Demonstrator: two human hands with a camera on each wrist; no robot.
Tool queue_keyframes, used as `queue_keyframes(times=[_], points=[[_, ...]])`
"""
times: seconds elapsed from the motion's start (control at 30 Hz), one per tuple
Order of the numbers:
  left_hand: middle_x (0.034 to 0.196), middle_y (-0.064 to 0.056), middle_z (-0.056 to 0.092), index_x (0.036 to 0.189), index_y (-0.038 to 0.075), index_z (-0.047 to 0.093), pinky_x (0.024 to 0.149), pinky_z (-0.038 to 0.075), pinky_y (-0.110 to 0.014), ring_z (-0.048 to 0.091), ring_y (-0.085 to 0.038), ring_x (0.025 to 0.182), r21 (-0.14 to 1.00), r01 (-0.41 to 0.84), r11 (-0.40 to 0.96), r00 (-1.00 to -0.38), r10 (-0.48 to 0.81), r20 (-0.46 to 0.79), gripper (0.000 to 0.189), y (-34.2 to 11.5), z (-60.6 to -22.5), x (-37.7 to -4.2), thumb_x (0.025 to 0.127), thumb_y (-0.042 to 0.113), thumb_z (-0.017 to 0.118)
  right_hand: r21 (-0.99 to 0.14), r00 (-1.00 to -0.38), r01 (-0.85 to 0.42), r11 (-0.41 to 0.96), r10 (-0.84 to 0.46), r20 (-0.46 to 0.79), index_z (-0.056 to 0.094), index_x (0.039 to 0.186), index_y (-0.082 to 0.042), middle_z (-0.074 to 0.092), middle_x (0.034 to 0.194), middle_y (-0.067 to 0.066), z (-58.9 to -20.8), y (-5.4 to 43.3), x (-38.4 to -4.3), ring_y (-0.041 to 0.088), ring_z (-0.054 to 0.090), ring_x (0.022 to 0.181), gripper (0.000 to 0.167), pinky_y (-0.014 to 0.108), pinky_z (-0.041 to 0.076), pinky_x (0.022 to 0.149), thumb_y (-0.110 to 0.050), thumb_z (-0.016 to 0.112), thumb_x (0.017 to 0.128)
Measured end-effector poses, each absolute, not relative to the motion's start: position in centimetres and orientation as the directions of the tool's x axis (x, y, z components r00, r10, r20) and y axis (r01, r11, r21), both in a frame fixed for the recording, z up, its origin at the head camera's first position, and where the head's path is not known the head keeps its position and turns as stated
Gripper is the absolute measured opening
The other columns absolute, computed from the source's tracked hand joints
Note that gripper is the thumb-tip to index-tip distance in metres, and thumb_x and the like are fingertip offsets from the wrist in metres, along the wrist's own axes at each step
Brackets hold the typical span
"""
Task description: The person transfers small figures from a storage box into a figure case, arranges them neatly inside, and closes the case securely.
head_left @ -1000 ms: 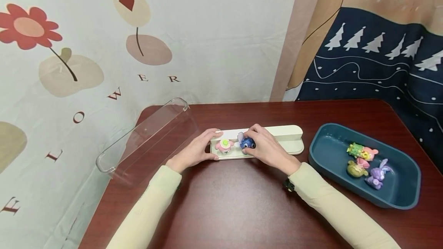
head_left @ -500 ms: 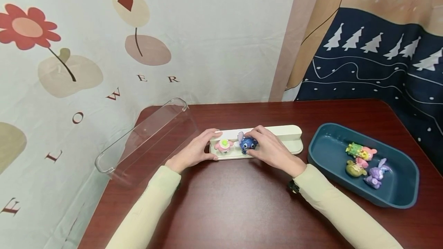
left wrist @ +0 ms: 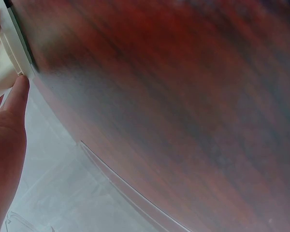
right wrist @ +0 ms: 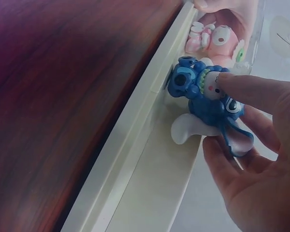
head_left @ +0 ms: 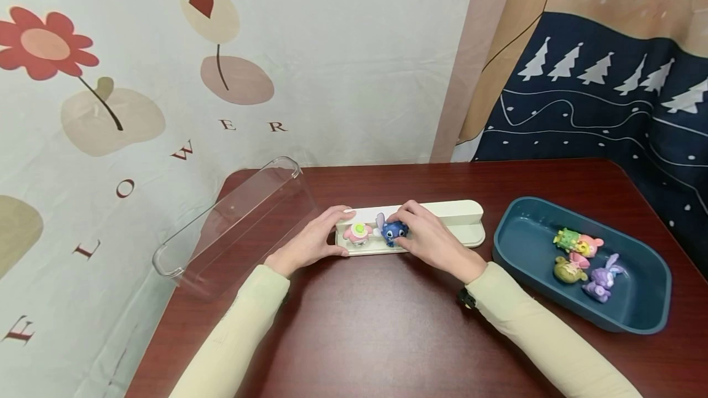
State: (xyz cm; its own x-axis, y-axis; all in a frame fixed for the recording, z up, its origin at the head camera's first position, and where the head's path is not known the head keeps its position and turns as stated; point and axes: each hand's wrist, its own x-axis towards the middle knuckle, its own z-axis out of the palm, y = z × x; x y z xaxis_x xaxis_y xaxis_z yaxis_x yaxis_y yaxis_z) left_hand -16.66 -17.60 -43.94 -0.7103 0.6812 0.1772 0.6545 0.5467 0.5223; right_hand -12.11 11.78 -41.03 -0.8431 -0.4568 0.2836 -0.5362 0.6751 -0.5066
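My left hand [head_left: 311,241] grips the left end of a long white stepped base [head_left: 463,217], thumb at its front and fingers at its back. The left wrist view shows only that hand's edge and a corner of the base. My right hand [head_left: 437,243] pinches a blue long-eared figurine [right wrist: 203,108] between thumb and fingers over the base. Whether its feet touch the base I cannot tell. Just left of it on the base stands a pink figurine [head_left: 358,234] with a green-centred flower on its head.
A blue tray [head_left: 511,257] on the right holds several figurines, among them a purple rabbit-eared one [head_left: 603,278] and an olive one [head_left: 570,270]. At the left, a clear plastic cover [head_left: 238,220] lies askew on the brown table [head_left: 381,330]. A printed curtain hangs behind.
The blue figurine has shifted slightly left and tilted toward the pink one, along with the right hand. The left hand and the base have stayed put.
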Motion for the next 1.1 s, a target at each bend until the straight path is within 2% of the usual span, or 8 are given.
queue_keyframes(times=[0.27,0.77,1.1], points=[[0.150,-0.015,0.050,0.143,0.003,0.055,0.115,0.040,-0.044,0.049,-0.030,0.139,0.521,0.650,0.553,-0.714,0.679,0.169,0.078,-17.62,-43.99,-16.73,0.077,0.014,0.094,-0.483,-0.807,-0.590,0.647,-0.490,0.330,0.072,0.113,-0.006,0.058,0.109,0.008,-41.17,11.93,-12.12,0.021,0.062,0.098,0.035,0.038,0.057,0.087,-0.004,0.088,0.081],[0.149,-0.016,0.051,0.144,0.003,0.055,0.113,0.042,-0.045,0.051,-0.031,0.137,0.508,0.665,0.547,-0.705,0.684,0.186,0.080,-17.63,-44.01,-16.68,0.075,0.015,0.095,-0.528,-0.849,-0.520,0.671,-0.474,0.233,0.067,0.123,-0.007,0.059,0.113,0.007,-40.82,12.34,-11.99,0.023,0.061,0.103,0.050,0.042,0.056,0.092,-0.017,0.091,0.080],[0.150,-0.015,0.051,0.144,0.004,0.054,0.115,0.041,-0.044,0.050,-0.031,0.138,0.512,0.655,0.556,-0.712,0.681,0.171,0.080,-17.60,-43.94,-16.62,0.076,0.015,0.094,-0.549,-0.850,-0.517,0.656,-0.469,0.239,0.068,0.118,-0.005,0.064,0.112,0.007,-40.76,12.36,-11.99,0.022,0.065,0.102,0.037,0.042,0.057,0.090,-0.010,0.085,0.085]])
